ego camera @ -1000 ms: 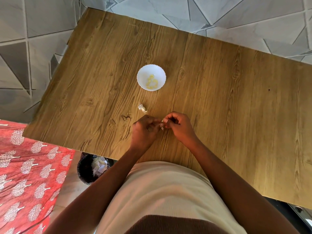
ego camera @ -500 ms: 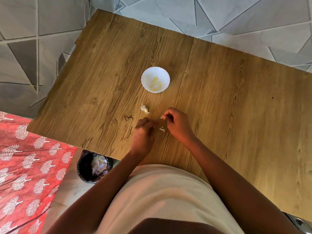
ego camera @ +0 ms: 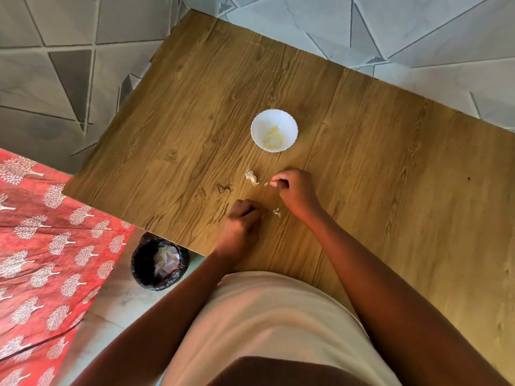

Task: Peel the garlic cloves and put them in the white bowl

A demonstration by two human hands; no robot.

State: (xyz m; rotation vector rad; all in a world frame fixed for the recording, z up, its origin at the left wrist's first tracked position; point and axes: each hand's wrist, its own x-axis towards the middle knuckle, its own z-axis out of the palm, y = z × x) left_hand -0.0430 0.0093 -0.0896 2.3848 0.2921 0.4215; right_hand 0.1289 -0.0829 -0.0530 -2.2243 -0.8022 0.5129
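Note:
A white bowl [ego camera: 274, 130] with several peeled yellow cloves in it stands on the wooden table [ego camera: 376, 168]. My right hand [ego camera: 294, 188] pinches a small garlic clove [ego camera: 267, 184] at its fingertips, below the bowl. My left hand [ego camera: 242, 218] rests on the table with its fingers curled; I cannot tell if it holds anything. A scrap of garlic skin [ego camera: 251, 177] lies left of the right hand, and a smaller scrap of peel [ego camera: 277, 212] lies between the two hands.
A black bin [ego camera: 159, 264] with paper and peels sits on the floor by the table's near left edge. A red patterned cloth [ego camera: 44, 246] covers the floor at left. Grey tiled floor surrounds the table's far side.
My hands have come apart. The right hand moved up toward the bowl with the clove, the left hand stayed low, and a small peel scrap now lies between them.

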